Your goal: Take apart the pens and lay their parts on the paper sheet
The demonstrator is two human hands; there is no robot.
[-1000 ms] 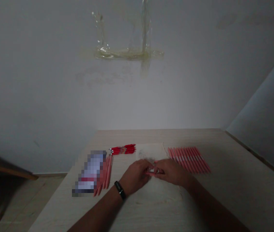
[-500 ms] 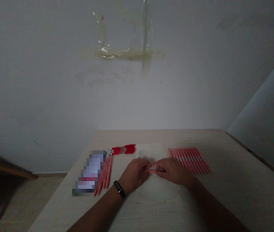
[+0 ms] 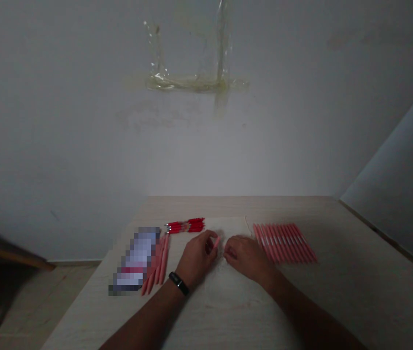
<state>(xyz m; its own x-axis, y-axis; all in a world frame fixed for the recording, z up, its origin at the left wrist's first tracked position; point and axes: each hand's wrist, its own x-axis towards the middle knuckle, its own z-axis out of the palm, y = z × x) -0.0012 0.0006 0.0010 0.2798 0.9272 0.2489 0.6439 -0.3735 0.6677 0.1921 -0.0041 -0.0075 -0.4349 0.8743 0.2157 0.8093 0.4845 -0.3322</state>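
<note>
My left hand (image 3: pixel 196 256), with a black band on its wrist, pinches a short pink pen part (image 3: pixel 216 242) that tilts up between thumb and fingers. Close beside it on the right, my right hand (image 3: pixel 247 257) is curled with its fingertips together; what it holds, if anything, is too small to make out. Just right of that hand lies a neat row of pink pens (image 3: pixel 285 243). Several red pen pieces (image 3: pixel 188 226) lie beyond my left hand. Loose pink pen barrels (image 3: pixel 163 262) rest to its left.
A blurred-out rectangular object (image 3: pixel 138 255) lies at the table's left side. The pale wooden table (image 3: pixel 228 321) meets a grey wall (image 3: pixel 286 146) with clear tape on it. At the lower left, a dark piece of furniture (image 3: pixel 5 272) stands on the floor.
The pink part that lay level between both hands is now tilted up in my left hand. My right hand has shifted slightly left, with a gap between the hands.
</note>
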